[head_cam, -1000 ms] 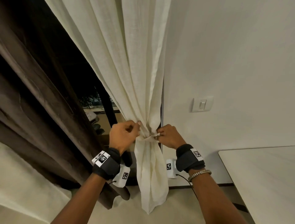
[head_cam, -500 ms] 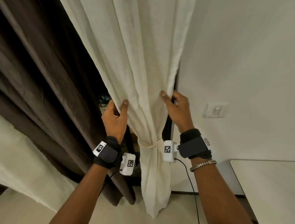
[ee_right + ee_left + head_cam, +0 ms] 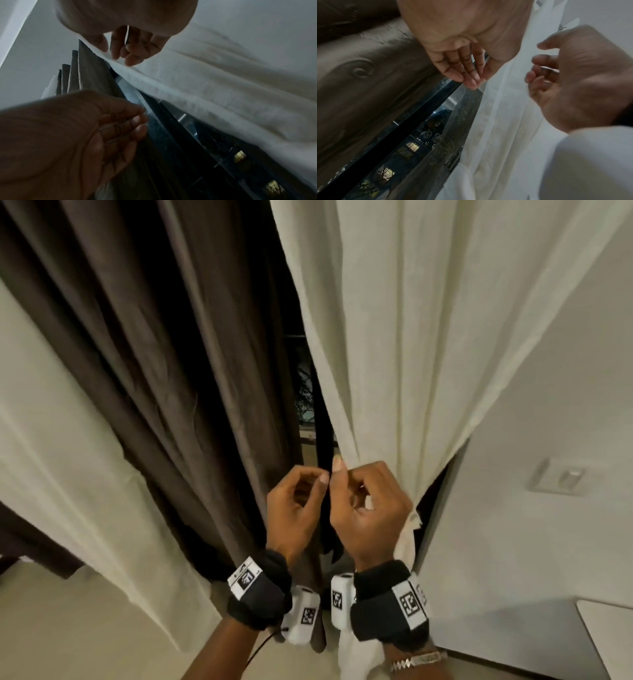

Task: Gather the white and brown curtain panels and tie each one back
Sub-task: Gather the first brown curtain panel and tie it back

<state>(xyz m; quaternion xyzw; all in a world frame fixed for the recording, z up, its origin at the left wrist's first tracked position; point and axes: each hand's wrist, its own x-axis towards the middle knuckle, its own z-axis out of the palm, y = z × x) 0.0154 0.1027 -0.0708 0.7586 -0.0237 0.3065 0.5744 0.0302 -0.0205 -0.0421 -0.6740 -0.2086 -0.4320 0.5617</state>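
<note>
The white curtain panel (image 3: 411,337) hangs on the right, narrowing downward behind my right wrist; its tie is hidden. The brown curtain panel (image 3: 154,337) hangs loose to its left, with a dark gap between them. Both hands are raised side by side before that gap. My left hand (image 3: 310,486) has loosely curled fingers and holds nothing, as the left wrist view shows (image 3: 467,75). My right hand (image 3: 346,481) is loosely curled too, with its index fingertip touching the white panel's hem (image 3: 106,56). No fabric is plainly pinched.
Another pale curtain panel (image 3: 51,422) hangs at far left in front of the brown one. Dark window glass (image 3: 305,405) shows through the gap. A wall switch (image 3: 561,477) and a white table corner (image 3: 606,628) are on the right.
Both hands let go of the white panel's sides and came together in front of the gap. The view swung up and left, bringing more of the brown panel in.
</note>
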